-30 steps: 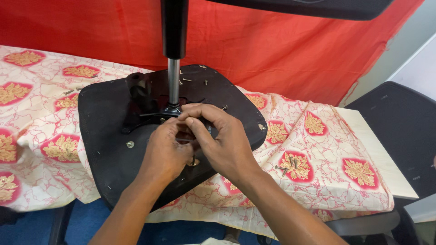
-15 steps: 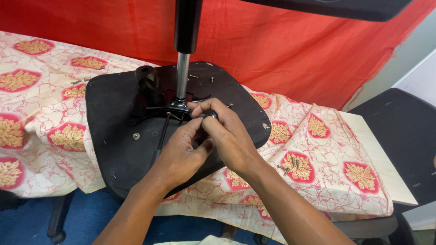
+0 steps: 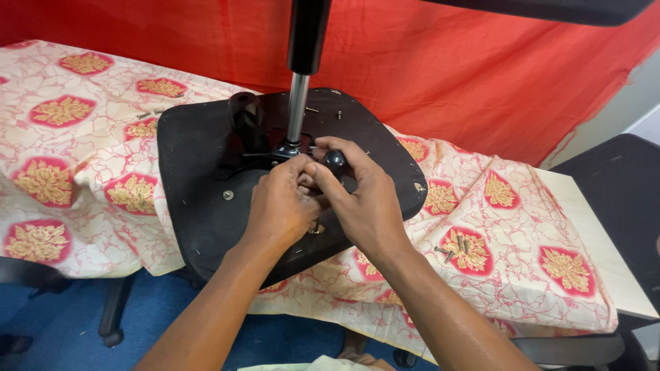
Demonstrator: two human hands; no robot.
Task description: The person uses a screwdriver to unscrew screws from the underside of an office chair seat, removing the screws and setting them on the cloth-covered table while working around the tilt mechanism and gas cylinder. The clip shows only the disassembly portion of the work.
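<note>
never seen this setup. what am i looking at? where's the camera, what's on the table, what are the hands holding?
One view, from a camera worn on the person's head, looking down at their own bare hands. No robot. A table under a red-and-cream patterned cloth bears an upturned black chair seat with a metal column rising from its mechanism. Loose screws lie on the cloth. The left hand and right hand meet at the column's base; the right hand's fingers touch a small black knob.

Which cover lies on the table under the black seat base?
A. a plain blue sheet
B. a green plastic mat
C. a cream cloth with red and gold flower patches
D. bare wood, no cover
C: the cream cloth with red and gold patches lies spread under the black seat base.
</note>
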